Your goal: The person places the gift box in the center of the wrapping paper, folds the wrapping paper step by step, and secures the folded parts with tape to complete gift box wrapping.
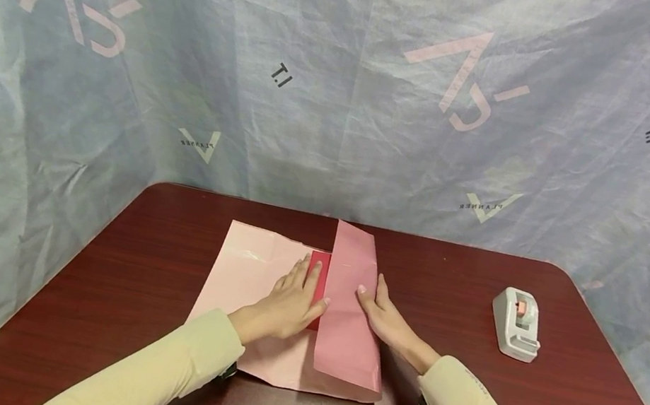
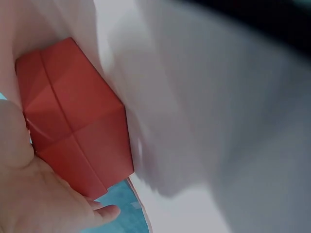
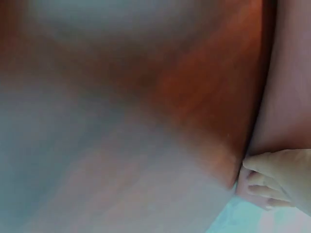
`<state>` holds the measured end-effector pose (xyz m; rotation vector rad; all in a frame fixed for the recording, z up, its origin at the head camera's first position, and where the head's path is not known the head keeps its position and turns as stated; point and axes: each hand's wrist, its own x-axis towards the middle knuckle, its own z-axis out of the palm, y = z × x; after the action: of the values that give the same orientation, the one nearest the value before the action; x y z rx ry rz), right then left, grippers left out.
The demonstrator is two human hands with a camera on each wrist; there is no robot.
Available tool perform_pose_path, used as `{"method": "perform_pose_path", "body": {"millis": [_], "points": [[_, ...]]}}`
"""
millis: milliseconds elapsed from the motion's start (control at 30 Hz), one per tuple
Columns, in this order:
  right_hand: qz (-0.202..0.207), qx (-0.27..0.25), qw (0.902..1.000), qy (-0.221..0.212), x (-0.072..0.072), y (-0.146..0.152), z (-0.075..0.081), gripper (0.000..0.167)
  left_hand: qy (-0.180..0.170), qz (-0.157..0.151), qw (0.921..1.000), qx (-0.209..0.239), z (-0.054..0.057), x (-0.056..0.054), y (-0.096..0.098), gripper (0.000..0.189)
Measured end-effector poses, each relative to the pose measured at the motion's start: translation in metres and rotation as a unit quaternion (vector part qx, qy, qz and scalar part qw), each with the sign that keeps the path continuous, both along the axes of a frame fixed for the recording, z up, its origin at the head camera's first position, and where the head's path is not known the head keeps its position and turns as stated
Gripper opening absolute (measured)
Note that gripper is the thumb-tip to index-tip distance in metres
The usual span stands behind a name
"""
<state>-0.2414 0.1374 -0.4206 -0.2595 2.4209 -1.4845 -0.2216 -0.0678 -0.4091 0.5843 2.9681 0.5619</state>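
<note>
A red box (image 2: 80, 107) lies on a sheet of pink wrapping paper (image 1: 252, 255); in the head view, part of it shows beside the paper's raised right side. My left hand (image 1: 288, 304) rests on the box with its fingers straight and pointing away from me, the thumb spread toward the fold. On the other side, my right hand (image 1: 389, 317) holds the folded-over flap (image 1: 346, 306), its thumb on the paper's face and its fingers at the outer edge. The left wrist view shows the box's end under the left hand (image 2: 43, 199). Much of the right wrist view is blurred.
A white tape dispenser (image 1: 517, 324) stands toward the right side of the dark red-brown table (image 1: 148, 259). Grey-blue printed sheeting (image 1: 325, 124) hangs behind the table and along its sides.
</note>
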Motion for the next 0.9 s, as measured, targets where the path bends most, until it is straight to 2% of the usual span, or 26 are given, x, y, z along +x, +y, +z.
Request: {"method": "perform_pose_path", "body": {"millis": [100,367,500,633,900], "points": [[0.011,0.007,0.9999,0.005,0.0058,0.0014,-0.0005,0.079,-0.006,-0.001,1.0,0.003,0.0004,0.0003,-0.0002,0.069],[0.044,0.014,0.9988,0.017,0.0102,0.0071,0.0008,0.087,-0.011,-0.004,0.9999,0.006,0.0005,-0.0004,-0.0003,0.07],[0.064,0.036,0.9954,0.062,0.0088,0.0091,0.0039,0.09,-0.016,-0.005,0.9998,0.011,0.0001,-0.0009,-0.0002,0.071],[0.075,0.066,0.9883,0.116,0.0056,0.0088,0.0057,0.082,-0.022,-0.003,0.9997,0.012,-0.0007,-0.0017,-0.0008,0.071],[0.064,0.08,0.9812,0.163,0.0023,0.0091,0.0033,0.062,-0.034,-0.014,0.9988,0.031,-0.0022,-0.0034,-0.0061,0.072]]}}
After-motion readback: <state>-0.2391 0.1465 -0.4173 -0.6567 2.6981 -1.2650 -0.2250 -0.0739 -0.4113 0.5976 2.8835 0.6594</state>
